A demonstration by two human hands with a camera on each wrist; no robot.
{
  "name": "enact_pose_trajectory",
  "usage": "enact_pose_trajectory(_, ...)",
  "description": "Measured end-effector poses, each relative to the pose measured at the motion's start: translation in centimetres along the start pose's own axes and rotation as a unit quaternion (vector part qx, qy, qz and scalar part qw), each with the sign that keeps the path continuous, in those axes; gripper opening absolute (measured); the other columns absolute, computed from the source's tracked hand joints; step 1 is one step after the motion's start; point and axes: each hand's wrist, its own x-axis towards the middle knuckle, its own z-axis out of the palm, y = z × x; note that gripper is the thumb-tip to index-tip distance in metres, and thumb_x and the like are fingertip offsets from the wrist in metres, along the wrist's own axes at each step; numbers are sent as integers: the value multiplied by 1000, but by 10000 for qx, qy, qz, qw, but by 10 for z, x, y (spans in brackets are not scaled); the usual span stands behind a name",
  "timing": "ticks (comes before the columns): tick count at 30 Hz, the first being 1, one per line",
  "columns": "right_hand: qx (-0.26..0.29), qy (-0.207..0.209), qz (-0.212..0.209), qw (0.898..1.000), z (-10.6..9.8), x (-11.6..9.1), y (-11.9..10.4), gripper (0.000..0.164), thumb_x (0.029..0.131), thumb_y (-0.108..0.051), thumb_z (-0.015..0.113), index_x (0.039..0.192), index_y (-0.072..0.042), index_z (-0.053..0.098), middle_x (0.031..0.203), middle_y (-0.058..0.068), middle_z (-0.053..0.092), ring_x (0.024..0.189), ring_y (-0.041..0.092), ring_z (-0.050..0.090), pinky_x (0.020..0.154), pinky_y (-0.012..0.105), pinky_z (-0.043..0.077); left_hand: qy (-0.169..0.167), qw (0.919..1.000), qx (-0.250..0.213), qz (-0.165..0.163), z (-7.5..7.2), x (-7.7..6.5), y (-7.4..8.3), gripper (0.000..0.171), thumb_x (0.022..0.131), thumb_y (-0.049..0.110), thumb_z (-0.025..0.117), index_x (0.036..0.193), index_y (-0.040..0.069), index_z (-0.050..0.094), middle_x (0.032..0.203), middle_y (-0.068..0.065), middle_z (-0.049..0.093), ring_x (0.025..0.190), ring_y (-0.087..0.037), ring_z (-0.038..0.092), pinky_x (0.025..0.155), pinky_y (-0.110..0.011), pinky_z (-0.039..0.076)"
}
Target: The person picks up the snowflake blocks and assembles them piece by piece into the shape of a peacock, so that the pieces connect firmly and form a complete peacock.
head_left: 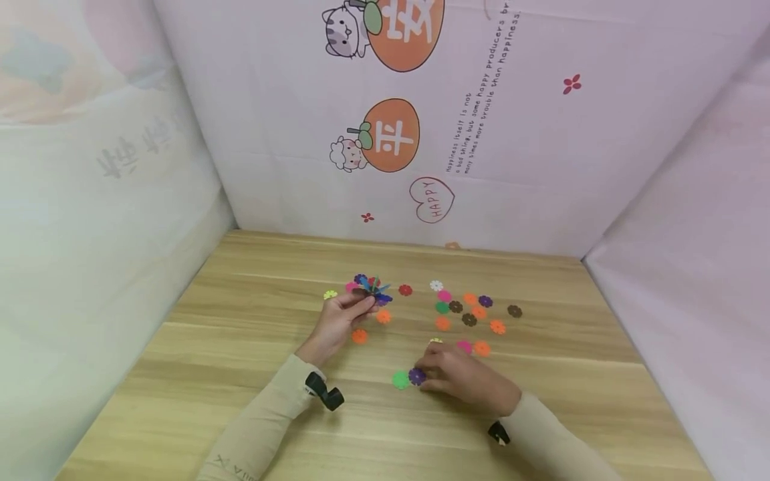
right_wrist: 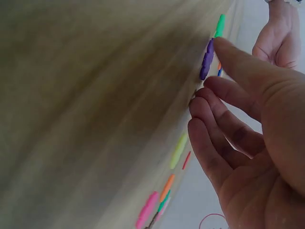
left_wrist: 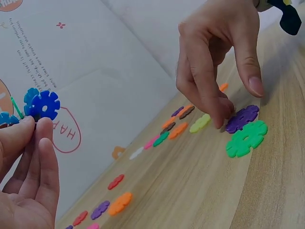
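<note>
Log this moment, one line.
left hand: pinches flower-disc cluster | right hand: at purple disc, contact unclear | green disc: beside purple disc, on table

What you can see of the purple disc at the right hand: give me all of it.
The purple disc is flower-shaped, notched round its rim, and looks like plastic. It lies about flat on the table, its edge at that of the bright green disc; whether they overlap is hard to tell. The right hand is close about it, contact unclear.
</note>
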Motion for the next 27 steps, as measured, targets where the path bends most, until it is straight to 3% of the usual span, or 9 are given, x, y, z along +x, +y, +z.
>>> enact_pose_trajectory(10, 473, -133, 253, 9985, -2, 10, 0, 13, 91, -13, 83, 102, -12, 78, 98, -3, 75, 90, 7, 67, 80, 21, 60, -39, 9996, 248, 95, -1, -1, 0, 24, 104, 15, 69, 121, 0, 75, 99, 2, 82, 93, -7, 78, 104, -40, 60)
enact_pose_trajectory(17, 1282, -162, 923, 9873, -4, 17, 1, 7, 92, -13, 82, 92, -16, 76, 92, -6, 74, 85, 8, 68, 76, 22, 61, -11, 9999, 144, -22, -1, -1, 2, 23, 103, 15, 71, 121, 2, 75, 99, 2, 83, 93, -7, 78, 112, -47, 53)
enact_pose_trajectory(20, 1401, 248, 1105, 9836, -8, 22, 4, 5, 95, -17, 79, 93, -19, 74, 91, -7, 73, 83, 12, 67, 72, 24, 60, -57, 9999, 139, 2, -1, -1, 3, 22, 103, 15, 70, 121, 2, 76, 98, 4, 83, 93, -6, 78, 112, -45, 54)
enact_pose_trajectory(23, 1630, 999, 1038, 9761, -17, 31, 5, 5, 96, -18, 77, 95, -16, 73, 90, 2, 74, 79, 21, 68, 66, 24, 58, -69, 9999, 131, 22, 0, -2, 3, 21, 104, 14, 69, 120, 3, 76, 98, 4, 82, 93, -6, 77, 113, -46, 53)
enact_pose_trajectory(27, 2053, 2148, 831, 9512, -28, 44, -2, 8, 97, -13, 77, 98, -8, 72, 92, 11, 76, 80, 33, 71, 66, 25, 61, -62, 9999, 146, 29, 1, -3, 3, 22, 104, 16, 69, 121, 5, 76, 101, 1, 82, 95, -6, 77, 117, -51, 48)
